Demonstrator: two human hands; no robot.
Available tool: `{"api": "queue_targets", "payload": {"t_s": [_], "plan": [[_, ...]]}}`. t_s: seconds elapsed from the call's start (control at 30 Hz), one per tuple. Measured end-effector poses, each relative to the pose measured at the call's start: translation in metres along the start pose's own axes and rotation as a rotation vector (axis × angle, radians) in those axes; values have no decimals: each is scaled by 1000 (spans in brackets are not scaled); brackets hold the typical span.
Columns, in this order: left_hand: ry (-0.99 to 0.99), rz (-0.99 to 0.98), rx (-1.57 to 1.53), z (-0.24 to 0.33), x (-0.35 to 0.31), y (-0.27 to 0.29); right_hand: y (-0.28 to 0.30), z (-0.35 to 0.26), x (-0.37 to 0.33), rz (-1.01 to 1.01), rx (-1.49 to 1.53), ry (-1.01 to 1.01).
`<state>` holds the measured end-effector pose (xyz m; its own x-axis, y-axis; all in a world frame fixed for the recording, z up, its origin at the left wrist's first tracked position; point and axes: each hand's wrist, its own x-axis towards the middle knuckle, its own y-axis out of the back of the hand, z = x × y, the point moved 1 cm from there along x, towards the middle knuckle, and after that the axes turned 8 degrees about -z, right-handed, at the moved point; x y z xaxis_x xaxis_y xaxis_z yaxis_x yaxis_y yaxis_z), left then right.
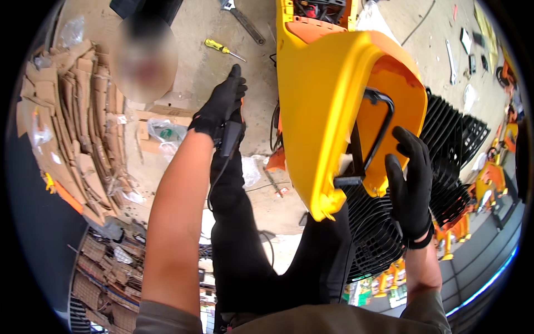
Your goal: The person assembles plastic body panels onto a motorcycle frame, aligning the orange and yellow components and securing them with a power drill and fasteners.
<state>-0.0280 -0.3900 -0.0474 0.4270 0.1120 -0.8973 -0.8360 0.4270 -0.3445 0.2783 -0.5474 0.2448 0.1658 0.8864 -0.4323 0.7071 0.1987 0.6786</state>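
Observation:
A large yellow plastic body shell (317, 111) stands in front of me, its hollow side turned to the right. Inside that hollow a bent black metal bar (386, 119) shows. My right hand (411, 192), in a black glove, is open beside the shell's right edge, thumb and fingers apart, holding nothing visible. To the left of the shell my left hand (225, 103), also black-gloved, is stretched forward, seen edge-on and apart from the shell. Below its wrist is a dark box-shaped device (231, 139) with a cable. A bit of orange shows behind the left fingers.
A yellow-handled screwdriver (222, 49) and an adjustable wrench (245, 23) lie on the floor ahead. Flattened cardboard (83, 122) is stacked at left. Black ribbed crates (445, 131) and a spanner (451, 62) are at right. Another person's blurred head (143, 58) is at upper left.

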Motion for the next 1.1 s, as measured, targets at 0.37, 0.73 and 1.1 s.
{"api": "queue_targets", "payload": {"t_s": [0.37, 0.73, 1.1], "plan": [[-80, -90, -319, -10, 150, -50, 2, -6, 32, 25, -75, -492], [57, -324, -539, -12, 159, -60, -48, -97, 35, -174, 382, -1126], [92, -413, -465, -4, 143, -50, -32, -79, 20, -283, -22, -1078]]}}
